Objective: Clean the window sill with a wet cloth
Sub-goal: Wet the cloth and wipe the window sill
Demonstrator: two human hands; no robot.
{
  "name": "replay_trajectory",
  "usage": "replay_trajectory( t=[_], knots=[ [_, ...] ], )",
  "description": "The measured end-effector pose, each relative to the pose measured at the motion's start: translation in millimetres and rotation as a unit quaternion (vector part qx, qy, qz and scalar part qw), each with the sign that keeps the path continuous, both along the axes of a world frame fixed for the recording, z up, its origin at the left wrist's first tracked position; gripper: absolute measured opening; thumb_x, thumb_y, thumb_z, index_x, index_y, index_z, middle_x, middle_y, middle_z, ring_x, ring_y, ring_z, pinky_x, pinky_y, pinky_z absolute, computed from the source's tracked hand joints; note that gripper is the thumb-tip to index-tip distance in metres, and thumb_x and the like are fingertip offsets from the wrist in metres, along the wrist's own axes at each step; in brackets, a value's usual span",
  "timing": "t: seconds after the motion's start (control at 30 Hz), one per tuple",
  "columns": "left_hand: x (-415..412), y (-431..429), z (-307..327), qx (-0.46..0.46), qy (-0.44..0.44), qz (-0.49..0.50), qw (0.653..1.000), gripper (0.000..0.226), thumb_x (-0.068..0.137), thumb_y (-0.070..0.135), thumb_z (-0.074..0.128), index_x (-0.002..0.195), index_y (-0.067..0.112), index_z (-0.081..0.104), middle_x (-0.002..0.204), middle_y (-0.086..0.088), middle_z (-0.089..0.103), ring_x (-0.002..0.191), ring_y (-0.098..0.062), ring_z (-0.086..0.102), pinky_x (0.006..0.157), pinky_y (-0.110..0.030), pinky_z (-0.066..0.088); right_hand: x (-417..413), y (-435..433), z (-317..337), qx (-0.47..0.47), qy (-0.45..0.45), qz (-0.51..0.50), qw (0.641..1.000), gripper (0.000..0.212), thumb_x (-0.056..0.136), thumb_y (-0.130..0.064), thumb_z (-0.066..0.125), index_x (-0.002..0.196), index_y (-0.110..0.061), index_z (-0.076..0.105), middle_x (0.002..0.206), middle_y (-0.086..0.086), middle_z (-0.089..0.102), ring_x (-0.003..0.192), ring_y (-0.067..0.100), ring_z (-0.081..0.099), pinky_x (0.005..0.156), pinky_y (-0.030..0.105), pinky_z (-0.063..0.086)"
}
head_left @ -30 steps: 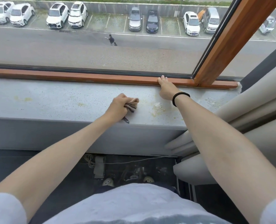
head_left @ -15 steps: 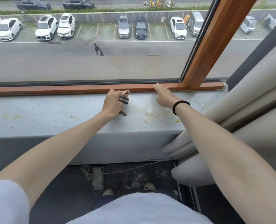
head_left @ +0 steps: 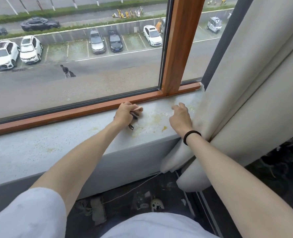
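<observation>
The pale grey window sill (head_left: pixel 39 148) runs below a wooden window frame (head_left: pixel 73 114). Yellowish stains (head_left: pixel 155 117) and a small yellow blob mark its right part. My left hand (head_left: pixel 124 113) grips a bunched dark patterned cloth (head_left: pixel 133 115) and presses it on the sill close to the frame, just left of the stains. My right hand (head_left: pixel 181 116), a black band on its wrist, hovers over the sill's right end with fingers loosely curled, holding nothing, beside the curtain.
A beige curtain (head_left: pixel 245 93) hangs in folds at the right, covering the sill's end. A vertical wooden mullion (head_left: pixel 180 48) rises behind the hands. Below the sill lie a dark floor, a cable (head_left: pixel 133 188) and small clutter.
My left hand slid the cloth up the sill to the frame. My right hand came off the wooden frame and moved right toward the curtain. The view swung toward the right end.
</observation>
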State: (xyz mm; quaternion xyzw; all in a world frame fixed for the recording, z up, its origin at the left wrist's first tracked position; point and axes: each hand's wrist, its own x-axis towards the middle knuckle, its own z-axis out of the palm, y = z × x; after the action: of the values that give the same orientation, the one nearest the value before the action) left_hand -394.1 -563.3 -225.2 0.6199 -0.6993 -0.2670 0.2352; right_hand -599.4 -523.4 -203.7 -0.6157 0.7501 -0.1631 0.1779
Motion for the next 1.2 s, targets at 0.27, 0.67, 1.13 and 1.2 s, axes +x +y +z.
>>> replay_trajectory(
  t=[0.27,0.67,1.13,1.2],
  knots=[
    [26.6,24.5,0.7,0.029,0.062,-0.101,0.993,0.055,0.074,-0.023,0.044,0.102,0.014,0.071,0.092,0.004,0.057,0.092,-0.017,0.055,0.070,-0.006,0.037,0.6,21.8,-13.0,-0.050,0.103,-0.007,0.993,0.033,0.081,0.002,0.042,0.109,-0.003,0.059,0.118,0.013,0.051,0.108,0.030,0.043,0.092,0.033,0.035],
    [19.6,59.8,-13.0,0.047,0.001,-0.142,0.989,0.062,0.073,-0.022,0.035,0.112,0.011,0.069,0.100,0.003,0.053,0.102,-0.018,0.053,0.079,-0.011,0.034,-1.2,51.0,-10.6,0.048,0.308,0.033,0.949,0.025,0.085,0.000,0.042,0.099,-0.015,0.056,0.105,0.004,0.062,0.102,0.023,0.055,0.087,0.031,0.035],
    [8.0,101.8,-12.7,0.014,0.046,-0.168,0.985,0.049,0.081,-0.020,0.045,0.113,0.009,0.068,0.101,-0.005,0.052,0.089,-0.015,0.052,0.072,-0.007,0.038,12.9,73.3,-25.0,0.256,0.364,0.092,0.891,0.037,0.094,-0.011,0.035,0.121,-0.015,0.060,0.124,0.003,0.060,0.113,0.021,0.058,0.086,0.029,0.043],
    [17.5,93.8,-9.2,-0.003,0.089,-0.093,0.992,0.041,0.083,-0.014,0.051,0.109,0.011,0.070,0.097,-0.006,0.054,0.087,-0.010,0.053,0.077,-0.004,0.036,11.4,73.6,-28.6,0.249,0.338,0.079,0.904,0.035,0.091,-0.010,0.038,0.116,-0.015,0.062,0.119,0.003,0.062,0.109,0.023,0.059,0.085,0.030,0.043]
  ],
)
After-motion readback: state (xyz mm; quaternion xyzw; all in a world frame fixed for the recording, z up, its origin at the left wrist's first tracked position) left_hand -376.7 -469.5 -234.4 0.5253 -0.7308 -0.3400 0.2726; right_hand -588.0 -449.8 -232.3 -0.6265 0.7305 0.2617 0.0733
